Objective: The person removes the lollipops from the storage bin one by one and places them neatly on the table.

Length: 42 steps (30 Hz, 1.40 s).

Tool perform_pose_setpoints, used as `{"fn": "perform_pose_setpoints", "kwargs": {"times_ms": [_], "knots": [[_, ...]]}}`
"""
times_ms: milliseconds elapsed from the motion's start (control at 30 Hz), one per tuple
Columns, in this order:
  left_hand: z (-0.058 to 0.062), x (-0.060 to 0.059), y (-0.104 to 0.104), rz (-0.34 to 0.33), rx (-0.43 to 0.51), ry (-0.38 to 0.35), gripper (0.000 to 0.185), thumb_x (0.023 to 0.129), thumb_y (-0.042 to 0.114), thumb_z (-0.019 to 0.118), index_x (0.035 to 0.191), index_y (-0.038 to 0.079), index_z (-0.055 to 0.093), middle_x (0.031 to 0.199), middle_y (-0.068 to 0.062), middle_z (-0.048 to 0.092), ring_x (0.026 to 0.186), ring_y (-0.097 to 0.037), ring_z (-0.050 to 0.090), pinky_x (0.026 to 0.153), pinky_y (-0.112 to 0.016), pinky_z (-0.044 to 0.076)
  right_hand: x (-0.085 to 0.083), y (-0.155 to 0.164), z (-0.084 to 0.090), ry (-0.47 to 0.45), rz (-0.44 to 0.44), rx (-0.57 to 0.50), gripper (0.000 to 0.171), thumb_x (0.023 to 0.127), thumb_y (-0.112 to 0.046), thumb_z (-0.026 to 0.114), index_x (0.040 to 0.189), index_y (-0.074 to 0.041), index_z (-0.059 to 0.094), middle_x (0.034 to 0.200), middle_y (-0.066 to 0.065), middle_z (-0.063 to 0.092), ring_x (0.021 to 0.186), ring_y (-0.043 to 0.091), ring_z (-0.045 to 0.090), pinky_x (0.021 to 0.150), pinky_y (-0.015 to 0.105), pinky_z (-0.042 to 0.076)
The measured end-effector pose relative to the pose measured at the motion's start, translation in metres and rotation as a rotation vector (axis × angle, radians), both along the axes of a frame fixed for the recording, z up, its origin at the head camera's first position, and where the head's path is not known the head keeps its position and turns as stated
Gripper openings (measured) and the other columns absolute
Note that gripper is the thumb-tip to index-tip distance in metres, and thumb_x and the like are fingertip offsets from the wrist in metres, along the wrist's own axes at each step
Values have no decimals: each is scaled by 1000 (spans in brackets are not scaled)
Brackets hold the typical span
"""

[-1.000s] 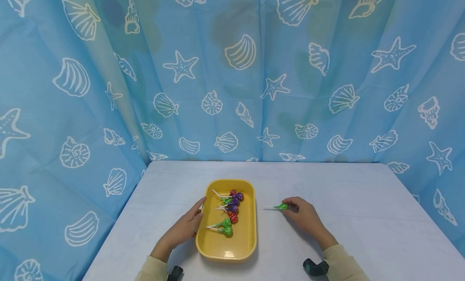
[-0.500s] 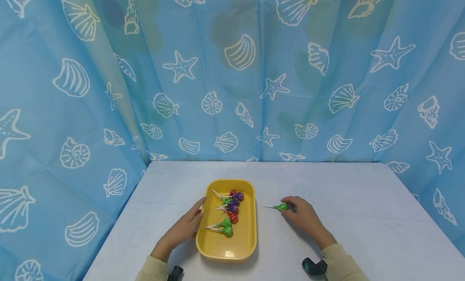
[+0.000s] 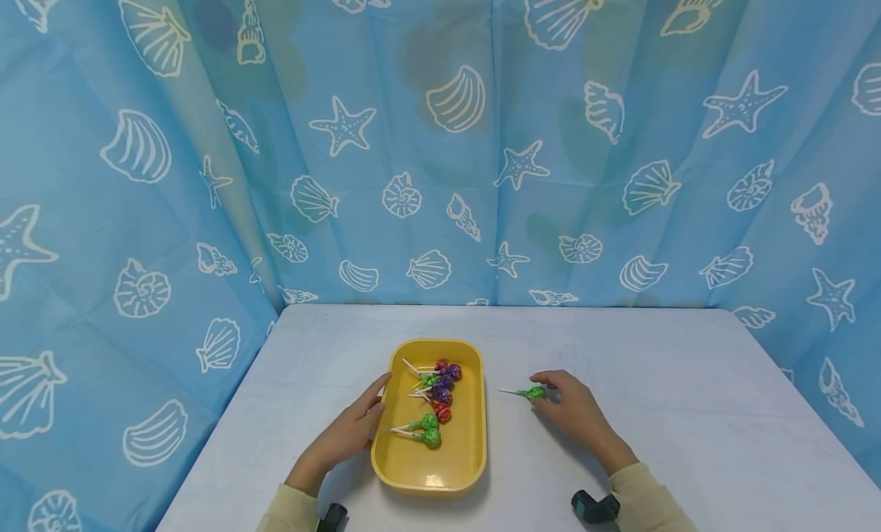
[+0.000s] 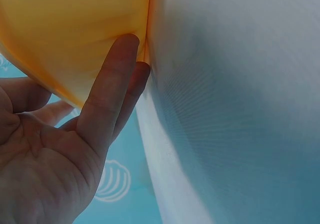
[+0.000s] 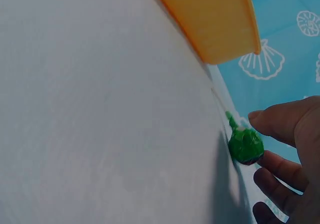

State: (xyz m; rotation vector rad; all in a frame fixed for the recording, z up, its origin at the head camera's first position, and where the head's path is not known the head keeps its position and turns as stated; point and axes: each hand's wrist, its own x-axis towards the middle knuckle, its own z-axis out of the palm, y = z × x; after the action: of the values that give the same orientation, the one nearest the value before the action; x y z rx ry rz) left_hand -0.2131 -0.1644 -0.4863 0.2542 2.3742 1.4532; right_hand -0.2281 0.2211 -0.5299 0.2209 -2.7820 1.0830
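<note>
From the head view, a yellow tray (image 3: pixel 460 463) sits on a pale table (image 3: pixel 688 410). Lollipops (image 3: pixel 435 398) in green, red and purple wraps lie in the tray. The left hand (image 3: pixel 351 429) rests flat against the tray's left side, fingers straight. The right hand (image 3: pixel 574 406) is on the table, right of the tray, with its fingertips at a green lollipop (image 3: pixel 531 393). That lollipop lies on the table, its stick pointing at the tray. A blue curtain (image 3: pixel 440 134) with white shells and stars hangs all around.

The left wrist view shows what the head view cannot: two straight fingers (image 4: pixel 107 102) touch the tray's outer wall (image 4: pixel 70 29), holding nothing.

The right wrist view comes close to the green lollipop (image 5: pixel 246 145). The thumb and one finger (image 5: pixel 280 169) sit on either side of its round top, curled in close. I cannot tell if they squeeze it yet.
</note>
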Motion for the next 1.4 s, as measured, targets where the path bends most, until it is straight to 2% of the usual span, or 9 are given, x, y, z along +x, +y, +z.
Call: {"fn": "perform_pose_setpoints", "kwargs": {"times_ms": [433,733,1067,1400], "knots": [[-1,0,0,16,-21,0,53,111,18,38,163,18,25,151,-35,38,114,-38,61,72,-43,59,3,-17,16,66,-7,-3,37,89,-12,78,124,-9,68,126,10,65,114,32,60,98,54,49],[-2,0,-1,23,-20,0,53,111,18,38,163,19,25,150,-34,40,114,-38,61,72,-44,59,6,-36,33,66,50,-48,36,89,-15,77,124,-10,68,123,6,66,111,28,60,97,52,51],[-1,0,-1,11,-10,0,53,111,19,38,163,19,25,150,-33,40,113,-35,62,72,-43,59,8,-60,44,49,92,-89,34,89,-14,78,122,-11,69,118,3,68,109,26,60,97,52,51],[0,0,0,8,-19,8,53,111,19,39,162,19,26,149,-31,42,111,-33,61,73,-43,58,11,-85,54,37,160,-81,32,89,-13,79,119,-13,71,116,1,69,108,22,62,98,49,51]]}}
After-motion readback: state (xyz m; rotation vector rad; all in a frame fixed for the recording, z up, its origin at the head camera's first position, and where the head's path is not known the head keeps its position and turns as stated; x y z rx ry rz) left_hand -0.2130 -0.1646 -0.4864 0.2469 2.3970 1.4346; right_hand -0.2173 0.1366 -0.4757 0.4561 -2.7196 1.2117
